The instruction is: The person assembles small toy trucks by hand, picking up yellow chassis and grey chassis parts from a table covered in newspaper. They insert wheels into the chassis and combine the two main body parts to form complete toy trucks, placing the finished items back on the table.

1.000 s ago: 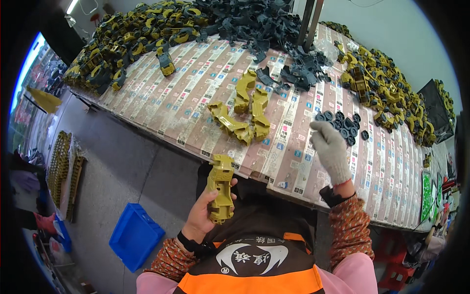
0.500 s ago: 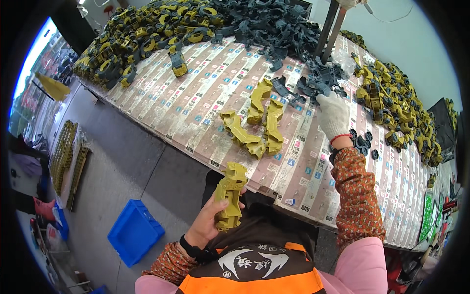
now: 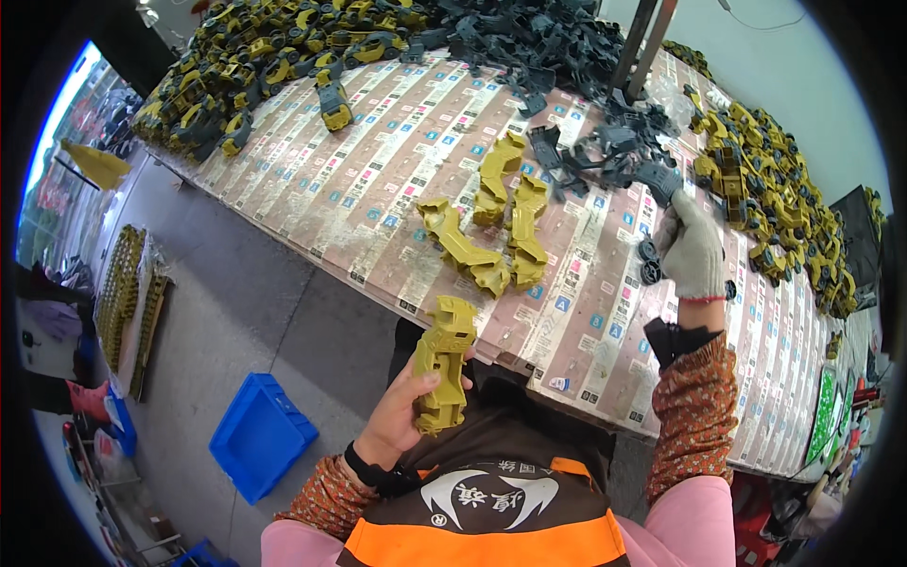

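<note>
In my bare left hand [image 3: 395, 416], closed around it in front of my apron, is a yellow plastic toy car body [image 3: 446, 364] with its hollow side showing. My right hand, in a whitish glove [image 3: 694, 250], pinches a dark grey plastic toy car part [image 3: 658, 180] above the table's right side. Black toy wheels [image 3: 649, 263] lie just beside the glove. Left of the right hand is a small heap of loose dark grey parts [image 3: 605, 151]. Nearer the middle of the table lie three yellow car bodies [image 3: 460, 241], touching or close together.
Yellow-and-grey toy cars are heaped on the table [image 3: 312, 198] at the far left [image 3: 283, 57] and at the right [image 3: 770, 189]. A large pile of dark grey parts [image 3: 529, 47] stands at the back near a metal post [image 3: 642, 47]. A blue bin [image 3: 260, 439] sits on the floor at left.
My right hand has drawn back and to the right from the small grey heap, a dark grey part now in its fingers. The left hand keeps its hold on the yellow body.
</note>
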Demonstrator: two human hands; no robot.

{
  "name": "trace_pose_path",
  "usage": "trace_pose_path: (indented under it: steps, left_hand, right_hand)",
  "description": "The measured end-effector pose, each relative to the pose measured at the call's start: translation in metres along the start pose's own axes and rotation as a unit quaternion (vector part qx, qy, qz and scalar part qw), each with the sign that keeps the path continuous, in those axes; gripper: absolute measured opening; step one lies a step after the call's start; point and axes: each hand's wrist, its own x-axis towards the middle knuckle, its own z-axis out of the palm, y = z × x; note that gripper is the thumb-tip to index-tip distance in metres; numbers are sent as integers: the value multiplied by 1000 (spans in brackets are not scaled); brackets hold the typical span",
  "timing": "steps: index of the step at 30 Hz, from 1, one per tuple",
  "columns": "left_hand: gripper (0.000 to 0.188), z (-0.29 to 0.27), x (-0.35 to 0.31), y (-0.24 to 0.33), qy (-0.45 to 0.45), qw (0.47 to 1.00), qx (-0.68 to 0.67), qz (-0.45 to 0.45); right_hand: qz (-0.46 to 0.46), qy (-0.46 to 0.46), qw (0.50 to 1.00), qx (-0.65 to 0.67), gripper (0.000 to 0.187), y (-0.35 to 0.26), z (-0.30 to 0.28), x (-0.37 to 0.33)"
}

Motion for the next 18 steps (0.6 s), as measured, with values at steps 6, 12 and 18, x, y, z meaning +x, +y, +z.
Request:
trace_pose_path:
  steps: [6, 12, 18]
  left_hand:
    - [71, 9, 7, -1, -10, 1000, 10, 9]
    - [69, 20, 7, 0, -20, 1000, 21, 1]
    - [71, 18, 5, -9, -15, 1000, 17, 0]
  right_hand:
    - [216, 55, 974, 41, 27, 30, 10, -106]
    - [41, -37, 851, -523, 25, 35, -6, -155]
    - [-119, -13, 788, -604, 50, 23, 22, -138]
